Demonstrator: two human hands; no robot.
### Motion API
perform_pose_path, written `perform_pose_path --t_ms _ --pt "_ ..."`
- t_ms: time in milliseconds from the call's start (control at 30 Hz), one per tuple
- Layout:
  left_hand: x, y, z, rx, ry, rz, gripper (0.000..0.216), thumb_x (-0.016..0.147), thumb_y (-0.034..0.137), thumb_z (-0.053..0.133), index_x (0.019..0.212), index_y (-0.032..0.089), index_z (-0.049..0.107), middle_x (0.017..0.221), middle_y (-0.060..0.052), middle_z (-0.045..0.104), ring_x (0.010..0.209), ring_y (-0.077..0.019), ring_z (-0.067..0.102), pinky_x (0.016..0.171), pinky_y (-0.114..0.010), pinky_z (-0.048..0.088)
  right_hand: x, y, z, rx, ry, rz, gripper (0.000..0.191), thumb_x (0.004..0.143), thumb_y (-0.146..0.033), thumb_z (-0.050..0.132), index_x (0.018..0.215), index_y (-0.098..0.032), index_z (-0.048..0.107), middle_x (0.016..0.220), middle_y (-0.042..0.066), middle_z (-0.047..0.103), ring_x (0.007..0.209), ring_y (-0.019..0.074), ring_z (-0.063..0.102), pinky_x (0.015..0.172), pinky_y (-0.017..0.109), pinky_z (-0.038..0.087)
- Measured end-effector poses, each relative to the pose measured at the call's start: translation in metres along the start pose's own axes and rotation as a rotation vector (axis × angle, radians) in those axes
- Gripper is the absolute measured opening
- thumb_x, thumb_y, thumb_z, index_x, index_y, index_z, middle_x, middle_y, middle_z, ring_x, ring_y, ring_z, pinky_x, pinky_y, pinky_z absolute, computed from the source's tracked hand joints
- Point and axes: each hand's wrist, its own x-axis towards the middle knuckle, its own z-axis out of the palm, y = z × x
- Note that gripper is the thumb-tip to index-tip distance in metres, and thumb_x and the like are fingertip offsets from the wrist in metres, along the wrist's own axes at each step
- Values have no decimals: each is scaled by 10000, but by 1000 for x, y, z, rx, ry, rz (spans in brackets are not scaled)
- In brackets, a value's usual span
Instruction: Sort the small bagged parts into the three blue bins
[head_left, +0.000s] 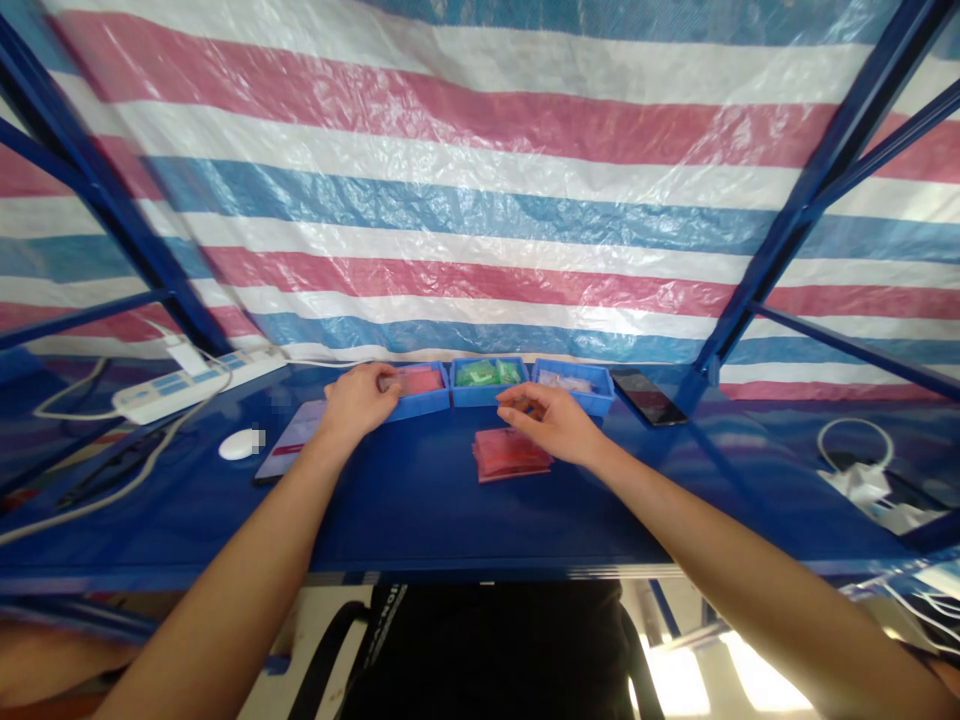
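My left hand (pixel 363 400) reaches over the left end of a blue bin (pixel 420 403) of pink-red packets (pixel 420 380). Its fingers are bent, with a gap between thumb and forefinger; the fingertips are partly hidden. My right hand (pixel 553 420) hovers at the upper right of a pile of flat pink-red packets (pixel 512 456) on the table. Its fingers are loosely curled, thumb and forefinger apart, and nothing shows between them. Beyond the hands, a middle blue bin (pixel 491 397) holds green packets (pixel 487 373), and a right blue bin (pixel 598 404) holds pale, clear-looking packets (pixel 564 382).
On the blue table (pixel 420 510), a phone (pixel 289 445) lies partly under my left forearm, near a white mouse-shaped object (pixel 238 445). A white power strip (pixel 142 400) with cables is farther left. A dark phone (pixel 649 397) and white chargers (pixel 866 485) lie right.
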Motion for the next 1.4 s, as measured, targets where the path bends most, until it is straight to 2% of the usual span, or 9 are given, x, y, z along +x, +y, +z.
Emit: perform_pose_path --t_ms 167,267,400,533,700,800,967,1133,1400 --pt "-3 -2 8 52 16 36 439 1003 576 496 1247 367 795 1450 -119 624 1351 -438 535 1093 -650 411 -6 -14 -3 -185 -250 -208 456 855 -530 866 1205 -248 791 1165 76 774 1063 252 714 998 399 538" --pt "-5 -4 12 51 39 60 452 1018 598 470 1250 392 798 1531 -107 544 1388 -460 470 1102 -679 386 -6 -12 -3 -211 -365 -235 504 804 -554 907 1202 -260 809 1184 73 749 1081 253 690 1001 389 520" --pt "-10 1 12 5 123 156 420 1039 546 478 1227 346 797 1518 -111 543 1413 -434 444 1148 -674 355 -3 -5 -3 -209 -409 -250 269 979 -482 757 1101 -262 852 1104 64 770 1021 228 705 968 373 512" --pt "-21 20 8 -131 263 374 367 1059 443 499 1203 244 771 1456 -130 585 1410 -373 466 1192 -598 371 -2 -4 -5 -166 -422 -243 275 1047 -447 665 1069 -258 864 1076 66 784 1009 218 721 967 364 521" --pt "-43 57 13 -346 206 670 266 1078 354 531 1187 227 739 1307 -110 662 1306 -283 572 1190 -504 429 -2 -2 -5 -216 -431 -256 301 912 -473 837 1134 -269 849 1151 65 774 1066 242 713 1015 381 504" --pt "-55 76 19 -409 83 787 243 1083 340 545 1188 222 729 1298 -113 673 1278 -267 599 1180 -482 450 -1 2 -5 -210 -440 -265 211 965 -415 788 1106 -273 853 1132 58 781 1062 233 715 1028 384 498" --pt "-66 87 21 -480 -75 821 278 1094 346 526 1270 232 708 1297 -112 705 1280 -269 625 1159 -455 486 -2 1 -3 -128 -371 -211 221 1018 -402 705 1019 -234 848 1017 54 790 963 209 729 949 346 530" --pt "-67 85 19 -554 -186 710 373 1076 441 565 1381 259 679 1346 -82 741 1235 -267 695 1074 -396 548 1 3 -3 -31 -135 -15 330 1027 -490 648 1000 -205 812 921 30 783 801 185 687 782 310 522" --pt "-64 85 27 -581 -260 641 344 1045 436 583 1278 265 770 1085 -45 821 918 -240 765 796 -308 585 6 6 -6 232 -38 93 422 953 -610 706 1045 -211 809 997 31 810 901 208 716 858 330 544"
